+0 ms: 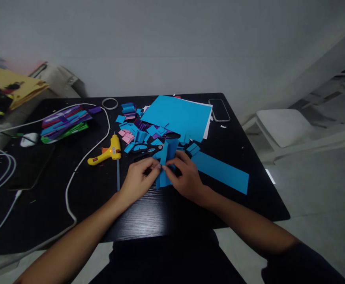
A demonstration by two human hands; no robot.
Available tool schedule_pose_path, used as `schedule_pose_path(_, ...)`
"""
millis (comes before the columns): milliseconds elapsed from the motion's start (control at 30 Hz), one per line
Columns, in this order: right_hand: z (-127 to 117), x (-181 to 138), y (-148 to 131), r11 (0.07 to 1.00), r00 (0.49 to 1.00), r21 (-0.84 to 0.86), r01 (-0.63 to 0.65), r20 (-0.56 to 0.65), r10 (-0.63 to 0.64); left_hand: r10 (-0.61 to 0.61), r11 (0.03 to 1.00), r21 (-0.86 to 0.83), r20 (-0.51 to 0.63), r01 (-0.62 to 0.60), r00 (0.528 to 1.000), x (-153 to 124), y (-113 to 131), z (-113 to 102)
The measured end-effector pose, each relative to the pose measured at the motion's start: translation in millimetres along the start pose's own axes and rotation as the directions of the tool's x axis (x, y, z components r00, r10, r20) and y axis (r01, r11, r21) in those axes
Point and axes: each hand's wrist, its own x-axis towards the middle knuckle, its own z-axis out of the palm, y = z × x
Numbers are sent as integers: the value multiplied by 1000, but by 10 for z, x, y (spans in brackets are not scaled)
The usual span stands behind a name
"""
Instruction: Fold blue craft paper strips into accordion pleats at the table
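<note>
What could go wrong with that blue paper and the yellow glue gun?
The left hand and right hand pinch a folded blue paper; squeezing hard might crease it. The yellow glue gun seems to have a lit orange light, so its tip may be hot. Its glue stick pokes out near the left wrist, which could nudge the gun into the pink paper pieces.

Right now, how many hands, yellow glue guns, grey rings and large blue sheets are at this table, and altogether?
Hands: 2, left hand and right hand
Yellow glue gun: 1
Grey ring: 1
Large blue sheet: 1
Total: 5
</note>
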Motion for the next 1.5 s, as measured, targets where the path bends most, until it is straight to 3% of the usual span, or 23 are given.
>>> schedule_pose_path(167,0,-9,-1,998,998,-26,60,-17,-60,-18,1000,-6,-8,18,1000,3,-11,-10)
schedule_pose_path(433,-7,-3,4,1000,1000,18,25,-6,-24,-15,1000,-6,-10,15,1000,7,-36,-16)
schedule_pose_path(633,1,-15,22,998,998,-44,52,-30,-54,-25,1000,-9,-10,25,1000,19,-42,-2)
schedule_pose_path(867,-21,-21,27,996,997,-26,81,-14,-81,-218,941,-262,15,214,976,53,-58,39)
schedule_pose_path(1067,-48,1,-3,996,996,-14,89,3,-89,-292,834,-464,89,299,952,77,-47,54)
schedule_pose_path(1200,-58,13,-11,995,995,-35,97,7,-96,-292,784,-552,76,284,953,62,-42,77)
schedule_pose_path(1500,-28,12,33,995,995,-26,94,-37,-95,-255,795,-548,87,260,963,68,12,58)
